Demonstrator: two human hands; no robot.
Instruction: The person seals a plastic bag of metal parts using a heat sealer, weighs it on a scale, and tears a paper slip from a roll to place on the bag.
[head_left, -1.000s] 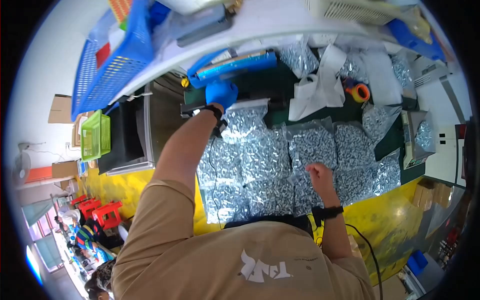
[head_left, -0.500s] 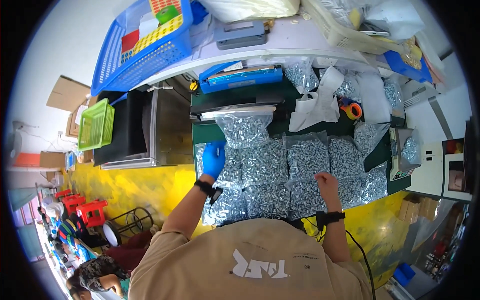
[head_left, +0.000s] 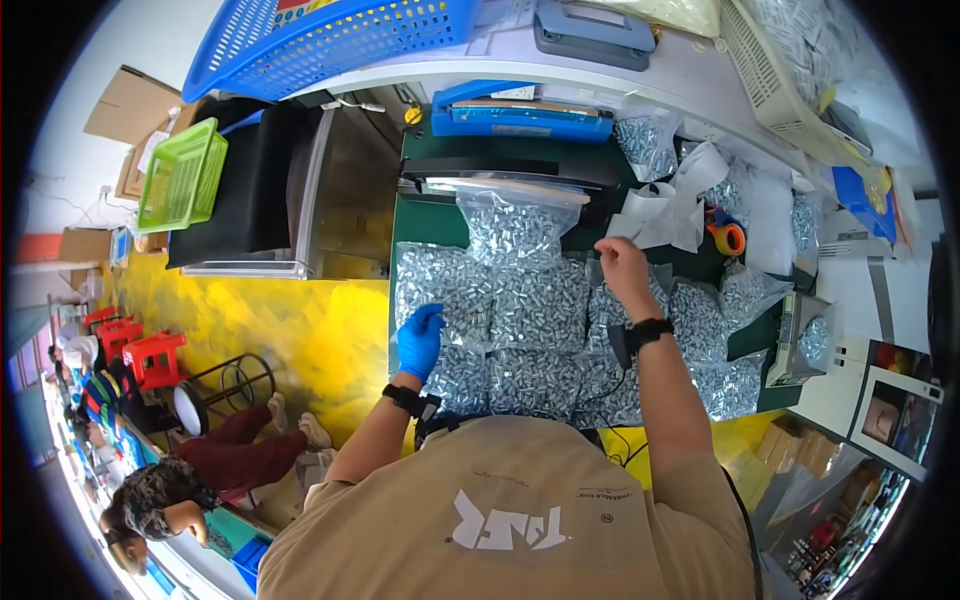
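Observation:
Several clear bags of small silvery metal parts [head_left: 530, 300] lie packed together on a green table [head_left: 412, 215]. My left hand [head_left: 420, 340], in a blue glove, rests flat on a bag at the left edge of the pile. My bare right hand [head_left: 620, 265], with a black watch on the wrist, is raised over the right side of the pile, its fingers bunched close to some white sheets [head_left: 660, 215]. Whether it pinches anything is unclear. One filled bag [head_left: 515, 225] lies with its open end under a black sealing bar [head_left: 510, 170].
A blue sealer [head_left: 520, 115] sits behind the bar, and a blue basket [head_left: 330, 40] stands on the white shelf above. A green basket [head_left: 180, 175] and black box [head_left: 250, 190] stand left. An orange tape roll [head_left: 730, 238] and a scale [head_left: 800, 340] are right. Another person [head_left: 150, 490] sits lower left.
My left hand came down from the blue sealer to the left edge of the bag pile. My right hand rose from the lower bags toward the white sheets.

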